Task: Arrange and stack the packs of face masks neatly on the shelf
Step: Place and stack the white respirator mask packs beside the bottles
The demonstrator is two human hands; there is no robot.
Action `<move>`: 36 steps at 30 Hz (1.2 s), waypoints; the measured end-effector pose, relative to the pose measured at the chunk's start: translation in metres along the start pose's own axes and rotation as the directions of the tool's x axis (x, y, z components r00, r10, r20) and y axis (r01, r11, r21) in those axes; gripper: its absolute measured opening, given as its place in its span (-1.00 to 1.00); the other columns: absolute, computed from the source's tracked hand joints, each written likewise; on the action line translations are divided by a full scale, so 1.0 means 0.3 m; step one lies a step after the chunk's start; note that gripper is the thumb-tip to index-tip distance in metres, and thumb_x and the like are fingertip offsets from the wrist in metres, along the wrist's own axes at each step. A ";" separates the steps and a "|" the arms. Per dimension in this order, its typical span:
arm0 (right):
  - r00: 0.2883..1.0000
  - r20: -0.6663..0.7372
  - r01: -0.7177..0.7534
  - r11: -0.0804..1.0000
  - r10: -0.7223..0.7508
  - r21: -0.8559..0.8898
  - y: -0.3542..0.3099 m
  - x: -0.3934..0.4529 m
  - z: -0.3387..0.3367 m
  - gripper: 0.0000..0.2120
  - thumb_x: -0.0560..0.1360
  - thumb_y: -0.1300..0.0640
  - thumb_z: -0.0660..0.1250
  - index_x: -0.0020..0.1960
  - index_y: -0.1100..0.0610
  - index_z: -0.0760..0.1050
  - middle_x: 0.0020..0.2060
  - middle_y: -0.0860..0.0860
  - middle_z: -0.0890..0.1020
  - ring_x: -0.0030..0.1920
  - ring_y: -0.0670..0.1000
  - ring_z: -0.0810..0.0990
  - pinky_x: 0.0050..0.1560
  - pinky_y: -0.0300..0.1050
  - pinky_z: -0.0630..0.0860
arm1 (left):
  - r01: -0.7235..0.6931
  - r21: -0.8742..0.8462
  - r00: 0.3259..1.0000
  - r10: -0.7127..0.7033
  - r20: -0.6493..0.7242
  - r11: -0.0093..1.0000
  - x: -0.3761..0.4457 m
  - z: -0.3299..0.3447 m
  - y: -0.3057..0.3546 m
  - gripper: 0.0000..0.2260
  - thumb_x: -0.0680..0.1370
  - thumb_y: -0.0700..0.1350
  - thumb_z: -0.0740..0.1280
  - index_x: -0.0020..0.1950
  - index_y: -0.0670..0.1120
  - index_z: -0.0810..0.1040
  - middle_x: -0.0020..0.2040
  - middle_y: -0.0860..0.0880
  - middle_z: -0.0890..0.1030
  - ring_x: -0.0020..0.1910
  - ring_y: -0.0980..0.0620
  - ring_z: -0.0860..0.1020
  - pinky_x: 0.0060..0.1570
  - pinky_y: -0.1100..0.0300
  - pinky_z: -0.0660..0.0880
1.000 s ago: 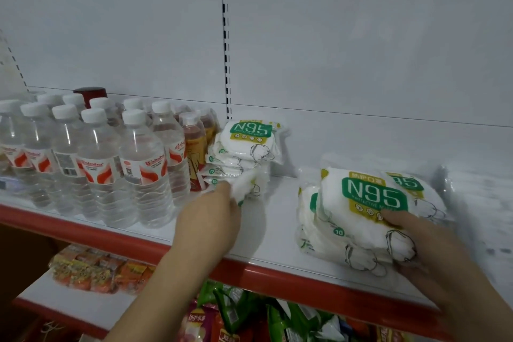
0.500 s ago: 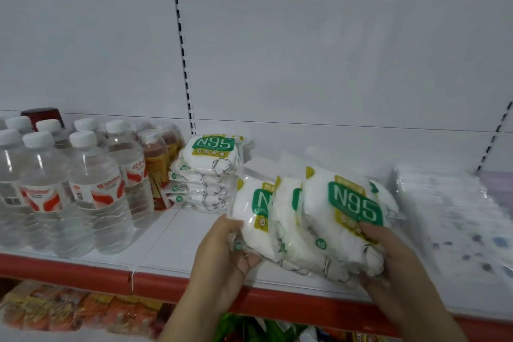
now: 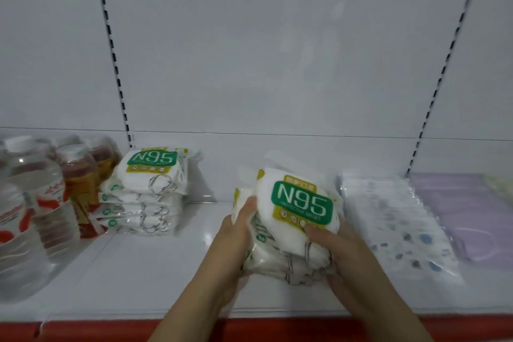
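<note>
A bundle of white N95 mask packs [image 3: 294, 203] with green labels is squeezed between both hands over the middle of the white shelf [image 3: 144, 266]. My left hand [image 3: 233, 244] presses its left side. My right hand [image 3: 336, 247] grips the right side, thumb on the top pack's label. The top pack tilts up toward me and the lower packs are partly hidden. A neat stack of several N95 packs [image 3: 144, 189] lies farther left, against the back wall.
Water bottles [image 3: 30, 203] and amber drink bottles [image 3: 80, 183] crowd the left end. Clear-wrapped patterned masks [image 3: 397, 219] and a lilac mask pack [image 3: 466, 214] lie to the right. The shelf has a red front edge [image 3: 263, 330]. Slotted uprights run up the back wall.
The fanned-out packs have been squeezed together into one bundle between both hands. The view has shifted right and closer, so the patterned and lilac packs now show fully.
</note>
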State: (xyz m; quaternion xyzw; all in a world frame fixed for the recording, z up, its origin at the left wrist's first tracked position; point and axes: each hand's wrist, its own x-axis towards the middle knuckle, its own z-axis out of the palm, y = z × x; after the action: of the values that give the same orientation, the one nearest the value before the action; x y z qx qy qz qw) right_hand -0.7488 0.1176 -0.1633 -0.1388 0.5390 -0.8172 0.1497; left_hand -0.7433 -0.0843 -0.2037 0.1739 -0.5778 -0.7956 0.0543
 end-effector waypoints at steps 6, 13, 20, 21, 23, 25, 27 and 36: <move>0.989 -0.100 0.088 0.978 -0.109 -0.190 -0.226 0.243 -0.102 -0.43 0.41 0.37 0.44 0.36 0.08 0.41 0.11 0.12 0.69 0.07 0.18 0.70 -0.10 0.08 0.64 | -0.200 0.361 0.975 0.222 -0.022 0.911 0.050 0.242 0.220 -0.32 0.45 0.47 0.14 0.40 0.06 0.41 0.22 -0.02 0.58 0.18 -0.12 0.59 0.15 -0.11 0.59; 0.966 -0.204 -0.253 0.738 0.158 -0.626 -0.258 0.487 -0.185 -0.64 0.35 0.16 0.38 0.14 0.12 0.46 -0.06 0.13 0.59 -0.16 0.15 0.55 -0.31 -0.10 0.43 | -0.231 0.630 0.971 0.216 0.101 0.742 0.137 0.301 0.171 -0.25 0.52 0.47 0.06 0.57 0.04 0.22 0.39 -0.05 0.50 0.33 -0.08 0.49 0.29 0.07 0.39; 0.980 -0.082 -0.044 0.204 -0.179 -0.978 -0.251 0.493 -0.210 -0.24 0.46 -0.22 0.36 0.51 0.06 0.16 0.35 0.09 0.41 0.27 0.10 0.46 0.14 0.00 0.47 | -0.222 0.448 0.972 0.233 0.032 0.866 0.238 0.321 0.120 -0.75 0.64 0.09 0.21 0.28 0.05 0.47 0.20 -0.01 0.60 0.08 0.05 0.56 0.03 0.09 0.52; 0.961 0.020 0.046 0.088 -0.275 -0.995 -0.253 0.473 -0.216 -0.17 0.46 -0.28 0.34 0.57 0.02 0.09 0.46 0.08 0.29 0.41 0.11 0.34 0.29 0.05 0.42 | -0.203 0.406 0.977 0.213 0.023 0.891 0.241 0.321 0.122 -0.77 0.63 0.06 0.22 0.25 0.06 0.50 0.18 -0.01 0.61 0.09 0.02 0.57 0.06 0.06 0.53; 0.911 0.288 0.261 -0.128 -0.297 -0.957 -0.255 0.427 -0.227 -0.14 0.44 -0.43 0.24 0.59 -0.07 0.07 0.58 -0.01 0.11 0.57 0.08 0.05 0.52 0.13 0.17 | -0.178 0.316 0.982 0.189 -0.005 0.932 0.250 0.322 0.123 -0.82 0.62 0.01 0.24 0.17 0.04 0.55 0.14 -0.04 0.65 0.06 -0.02 0.62 0.09 0.00 0.58; 0.903 0.419 0.376 -0.297 -0.095 -0.878 -0.248 0.400 -0.236 -0.03 0.34 -0.57 0.15 0.60 -0.15 -0.01 0.61 -0.08 -0.03 0.60 0.04 -0.14 0.58 0.13 -0.02 | -0.157 0.136 0.987 0.161 -0.020 0.978 0.240 0.322 0.138 -0.80 0.64 0.03 0.24 0.15 0.00 0.59 0.06 -0.03 0.68 -0.09 0.07 0.67 -0.15 0.15 0.60; 0.911 0.407 0.399 -0.385 0.066 -0.832 -0.224 0.401 -0.246 0.04 0.33 -0.56 0.21 0.60 -0.16 -0.15 0.61 -0.09 -0.14 0.60 0.05 -0.22 0.58 0.11 -0.03 | -0.117 0.001 0.993 0.117 0.006 0.993 0.247 0.311 0.141 -0.69 0.64 0.13 0.22 0.22 -0.01 0.59 0.05 0.01 0.69 -0.11 0.13 0.68 -0.19 0.20 0.56; 0.873 0.485 0.459 -0.403 0.042 -0.792 -0.208 0.451 -0.274 -0.08 0.46 -0.38 0.28 0.61 -0.12 -0.12 0.61 -0.10 -0.06 0.60 0.03 -0.06 0.57 0.00 0.01 | -0.089 -0.063 0.990 0.095 0.107 0.994 0.266 0.337 0.157 -0.51 0.63 0.23 0.17 0.33 -0.07 0.59 0.17 -0.11 0.70 0.12 -0.06 0.68 0.08 0.08 0.61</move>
State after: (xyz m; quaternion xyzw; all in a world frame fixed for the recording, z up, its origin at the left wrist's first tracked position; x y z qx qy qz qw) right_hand -0.9107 0.1568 -0.1282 -0.4276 0.8967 0.0020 -0.1141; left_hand -0.8576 -0.0316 -0.1490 0.1015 -0.5641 -0.8170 0.0640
